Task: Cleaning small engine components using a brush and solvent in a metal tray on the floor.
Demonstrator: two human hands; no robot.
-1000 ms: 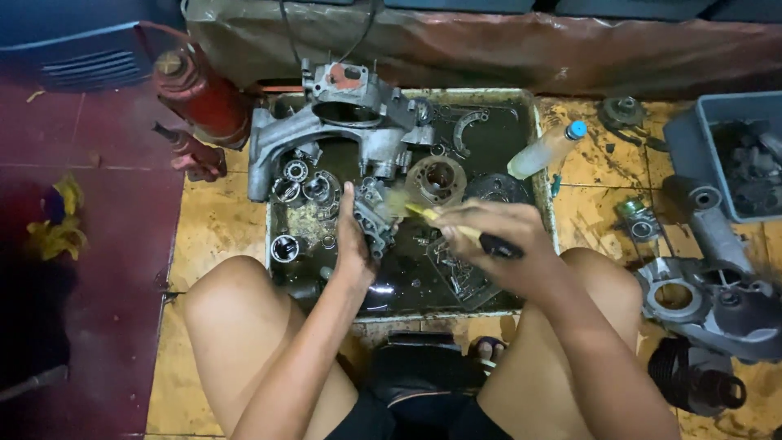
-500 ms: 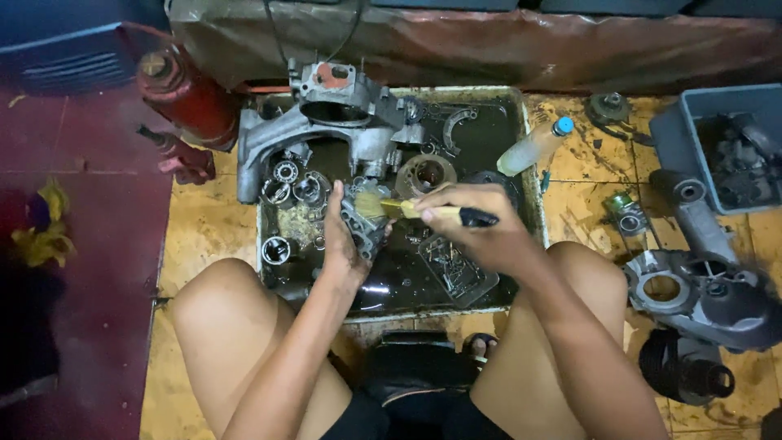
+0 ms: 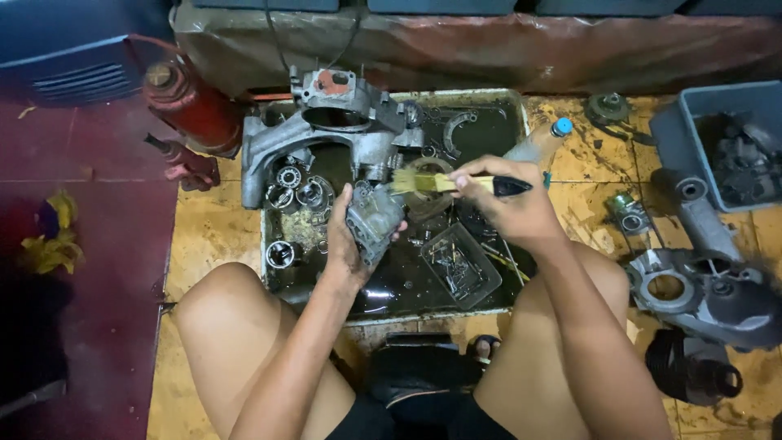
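Grey, oil-smeared cast-metal engine part [image 3: 373, 220] sits clenched in the left hand [image 3: 346, 244], raised over the shallow metal wash tray of dark liquid [image 3: 497, 98]. The right hand [image 3: 509, 204] grasps a black-handled paintbrush with pale bristles [image 3: 444, 182], bristles just beside the part's upper edge. Below them in the tray lie a clear plastic tub of small bolts [image 3: 460, 265] and round bearings [image 3: 297, 186], with a large grey aluminium engine casing [image 3: 326, 130] at the far end. A red hydraulic jack [image 3: 191, 106] stands on the floor to the left, a blue-grey plastic bin [image 3: 676, 134] to the right.
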